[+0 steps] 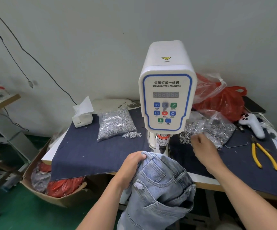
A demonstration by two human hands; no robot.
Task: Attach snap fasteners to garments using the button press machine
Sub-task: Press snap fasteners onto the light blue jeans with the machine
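Soft, even light fills the scene, casting only faint shadows. The white machine head (167,85) looks bright without harsh glare, and its panel lettering reads sharp. Wide-angle distortion bends the bench (209,181) edge and the frame borders. The far left edge is blurred.

You had one button machine (167,90), one pair of jeans (157,188) and one pair of yellow-handled pliers (263,156) before you. Two clear bags of metal fasteners lay there, one left (116,123), one right (217,128). One white handheld controller (253,125) sat beside one red plastic bag (225,102).
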